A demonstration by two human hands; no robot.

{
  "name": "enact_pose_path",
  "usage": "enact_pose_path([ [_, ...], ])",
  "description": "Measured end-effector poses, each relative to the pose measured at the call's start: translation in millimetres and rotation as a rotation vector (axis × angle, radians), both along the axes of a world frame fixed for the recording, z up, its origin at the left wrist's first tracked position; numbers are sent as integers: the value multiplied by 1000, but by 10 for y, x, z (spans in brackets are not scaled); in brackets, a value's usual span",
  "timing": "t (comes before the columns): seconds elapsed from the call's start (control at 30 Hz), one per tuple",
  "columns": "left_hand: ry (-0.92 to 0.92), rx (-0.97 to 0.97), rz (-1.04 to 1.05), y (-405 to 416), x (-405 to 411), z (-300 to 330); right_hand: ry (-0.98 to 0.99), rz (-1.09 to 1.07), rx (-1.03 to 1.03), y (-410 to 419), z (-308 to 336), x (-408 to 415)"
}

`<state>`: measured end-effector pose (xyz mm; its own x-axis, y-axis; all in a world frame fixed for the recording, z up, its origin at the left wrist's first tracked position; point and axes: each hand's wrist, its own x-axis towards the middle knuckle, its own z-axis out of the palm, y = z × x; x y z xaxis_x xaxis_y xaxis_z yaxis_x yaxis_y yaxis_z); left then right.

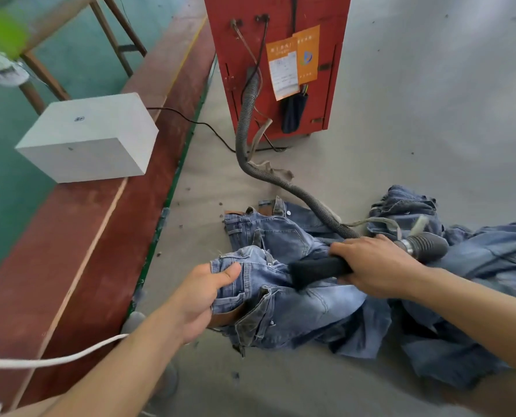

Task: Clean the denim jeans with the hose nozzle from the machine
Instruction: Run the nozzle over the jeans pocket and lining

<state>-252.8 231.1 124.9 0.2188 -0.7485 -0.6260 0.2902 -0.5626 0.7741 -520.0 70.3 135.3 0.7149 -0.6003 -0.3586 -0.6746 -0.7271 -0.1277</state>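
A: Where are the jeans (281, 284)?

B: Spread in a crumpled heap on the grey desk (401, 115), under and between both hands. The left hand (204, 299) has a closed grip on a bunched fold near the waistband, thumb on top, fingers tucked under the cloth and out of sight.

A: And the right hand (374, 266)?

B: Its grip is wrapped round the black nozzle (317, 269), fingers curled over the top. The nozzle's mouth points toward the left hand and sits on the denim just beside that grip. Whether the mouth truly touches the cloth is hard to say; the edge there is blurred.

A: The hose (250, 121)?

B: Grey and ribbed, it runs from behind the right grip, across the jeans, and up to the red machine (281, 55) well beyond both hands. Where it joins the nozzle, the hand covers the joint; only a metal collar and a ribbed cuff show past the wrist.

A: More denim?

B: A second pile (476, 266) lies to the right of the right grip, cut off by the frame's edge. I cannot tell how many garments it holds.

A: Anything left of the left grip?

B: A white box (88, 139) on a red-brown board (100, 236), well apart. A white cord (55, 358) passes under the left forearm, its ends out of view. The orange labels (293, 64) on the machine are too small to read.
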Motion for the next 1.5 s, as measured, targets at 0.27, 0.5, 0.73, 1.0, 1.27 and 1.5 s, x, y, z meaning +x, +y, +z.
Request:
enact_pose_path([
  [0.27, -123, -23, -147, 61, -14, 20, -135, -130, 110, -52, 433, 11],
  [0.5, -380, -42, -436, 76, -135, -1, -343, -24, 203, 295, 541, 273],
  [0.73, -862, -42, -755, 115, -167, -83, -158, -1, 104, 222, 757, 136],
  [1.0, -1185, -233, -1013, 132, -232, -80, -330, -57, 118, 278, 865, 86],
  [1.27, -1334, -445, -1000, 74, -343, 12, -170, 84, 87, 437, 911, 112],
  [1.5, -1636, -543, -1111, 65, -343, 10, -175, -44, 50, 121, 1004, -28],
])
